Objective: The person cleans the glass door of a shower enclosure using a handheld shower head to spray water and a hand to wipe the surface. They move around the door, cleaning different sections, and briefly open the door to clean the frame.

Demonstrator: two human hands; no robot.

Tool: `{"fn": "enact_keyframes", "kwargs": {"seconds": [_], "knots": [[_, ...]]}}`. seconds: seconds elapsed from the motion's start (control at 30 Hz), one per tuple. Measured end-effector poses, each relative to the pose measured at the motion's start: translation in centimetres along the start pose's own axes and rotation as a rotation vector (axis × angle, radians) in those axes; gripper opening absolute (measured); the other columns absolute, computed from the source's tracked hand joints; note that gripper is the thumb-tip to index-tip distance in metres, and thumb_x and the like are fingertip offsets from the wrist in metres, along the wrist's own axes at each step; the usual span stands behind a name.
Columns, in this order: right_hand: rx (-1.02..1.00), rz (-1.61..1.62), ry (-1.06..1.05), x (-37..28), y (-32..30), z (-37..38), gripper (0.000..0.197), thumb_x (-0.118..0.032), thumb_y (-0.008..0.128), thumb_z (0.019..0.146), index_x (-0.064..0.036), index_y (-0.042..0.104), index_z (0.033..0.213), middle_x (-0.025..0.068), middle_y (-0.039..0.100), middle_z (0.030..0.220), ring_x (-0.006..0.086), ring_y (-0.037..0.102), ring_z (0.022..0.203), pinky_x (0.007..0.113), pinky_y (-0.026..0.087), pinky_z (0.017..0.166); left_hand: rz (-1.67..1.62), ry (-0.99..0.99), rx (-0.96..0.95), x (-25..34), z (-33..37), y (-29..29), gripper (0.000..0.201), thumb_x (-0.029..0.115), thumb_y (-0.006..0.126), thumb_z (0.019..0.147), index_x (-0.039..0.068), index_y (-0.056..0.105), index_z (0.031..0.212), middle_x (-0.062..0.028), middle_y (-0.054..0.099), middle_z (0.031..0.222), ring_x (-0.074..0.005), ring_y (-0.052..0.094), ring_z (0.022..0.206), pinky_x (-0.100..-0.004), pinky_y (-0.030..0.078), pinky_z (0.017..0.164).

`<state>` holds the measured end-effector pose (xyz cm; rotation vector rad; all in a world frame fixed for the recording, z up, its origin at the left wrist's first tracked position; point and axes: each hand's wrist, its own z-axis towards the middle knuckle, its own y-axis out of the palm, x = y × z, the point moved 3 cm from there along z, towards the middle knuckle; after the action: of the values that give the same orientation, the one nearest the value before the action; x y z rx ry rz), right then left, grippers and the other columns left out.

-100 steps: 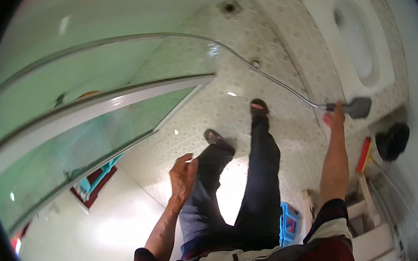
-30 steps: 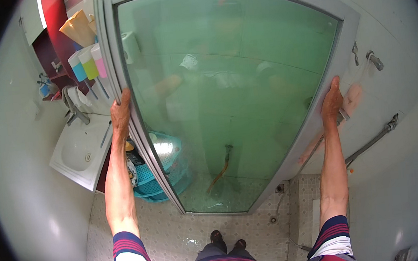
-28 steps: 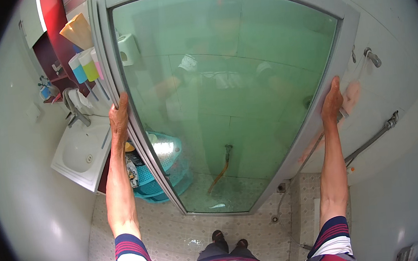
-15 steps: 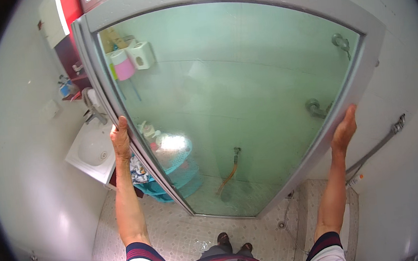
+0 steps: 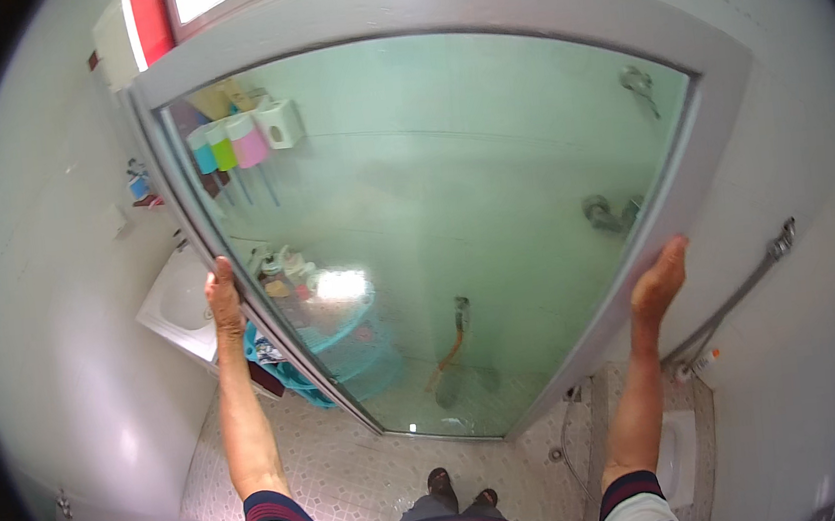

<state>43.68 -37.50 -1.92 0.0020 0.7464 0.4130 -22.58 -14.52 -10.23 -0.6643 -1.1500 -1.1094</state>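
Note:
A tall sliding shower door (image 5: 462, 196) of greenish glass in a silver metal frame stands upright before me, tilted a little in view. My left hand (image 5: 225, 301) is closed round its left frame edge, thumb up along the metal. On the opposite side, my right hand (image 5: 658, 288) grips the right frame edge at about the same height. The fingers of both hands are partly hidden behind the frame. Through the glass show pink, green and blue cups (image 5: 245, 141), a white paper holder (image 5: 280, 123) and an orange hose (image 5: 447, 353).
A white washbasin (image 5: 183, 298) stands left of the door, with a turquoise basket rack (image 5: 299, 382) behind the glass. To the right, a grey pipe (image 5: 733, 295) runs along the wall above a white squat toilet (image 5: 675, 452). Patterned tiles cover the floor (image 5: 327, 470).
Both hands have shifted left and slightly lower in view along with the door. Its left edge now covers more of the washbasin, and more cups show through the glass.

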Motion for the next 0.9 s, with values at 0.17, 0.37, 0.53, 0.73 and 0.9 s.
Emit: {"fn": "enact_keyframes", "kwargs": {"seconds": [0.17, 0.37, 0.53, 0.73, 0.9], "knots": [[-0.051, -0.021, -0.076, -0.7, -0.7, 0.4, 0.025, -0.016, 0.034, 0.101, -0.0012, 0.035, 0.081, 0.0044, 0.03, 0.074, 0.0183, 0.033, 0.071, 0.033, 0.034, 0.064, -0.228, 0.036, -0.151, 4.9, -4.0, 3.6, 0.066, 0.057, 0.066, 0.086, 0.002, 0.054, 0.121, -0.004, 0.062, 0.108, -0.0157, 0.06, 0.096, -0.0319, 0.05, 0.087], [-0.042, -0.159, -0.246, 0.1, -2.8, 1.8, 0.034, -0.026, 0.032, 0.104, -0.0029, 0.033, 0.079, 0.0053, 0.032, 0.072, 0.0195, 0.032, 0.068, 0.034, 0.035, 0.063, -0.227, 0.065, -0.193, 4.2, -3.3, 5.4, 0.063, 0.054, 0.062, 0.09, 0.001, 0.056, 0.124, -0.0025, 0.062, 0.119, -0.0143, 0.055, 0.111, -0.0284, 0.041, 0.1], [-0.053, -0.342, -0.294, -1.3, -2.5, 1.4, 0.038, -0.034, 0.026, 0.104, -0.0047, 0.036, 0.083, 0.009, 0.043, 0.07, 0.0217, 0.036, 0.066, 0.036, 0.04, 0.063, -0.195, -0.023, -0.198, 5.2, -2.7, 2.1, 0.064, 0.056, 0.068, 0.084, 0.001, 0.059, 0.117, -0.0098, 0.064, 0.11, -0.0198, 0.06, 0.101, -0.0337, 0.048, 0.093], [0.0, -0.485, -0.301, 1.4, -3.1, 3.2, 0.032, -0.03, 0.038, 0.099, -0.0025, 0.039, 0.083, 0.0145, 0.054, 0.074, 0.0273, 0.052, 0.066, 0.039, 0.047, 0.066, -0.238, 0.053, -0.133, 7.5, -4.4, 4.2, 0.069, 0.054, 0.068, 0.084, -0.002, 0.055, 0.123, -0.0078, 0.061, 0.117, -0.0214, 0.054, 0.11, -0.0362, 0.039, 0.102], [-0.1, -0.64, -0.466, 5.1, -4.9, 5.1, 0.022, -0.021, 0.052, 0.091, -0.0006, 0.043, 0.088, 0.014, 0.058, 0.077, 0.0234, 0.059, 0.068, 0.036, 0.051, 0.065, -0.252, 0.105, -0.108, 8.7, -6.7, 5.4, 0.064, 0.049, 0.068, 0.087, -0.002, 0.055, 0.124, -0.0062, 0.06, 0.121, -0.0214, 0.052, 0.113, -0.0357, 0.035, 0.106]]}}
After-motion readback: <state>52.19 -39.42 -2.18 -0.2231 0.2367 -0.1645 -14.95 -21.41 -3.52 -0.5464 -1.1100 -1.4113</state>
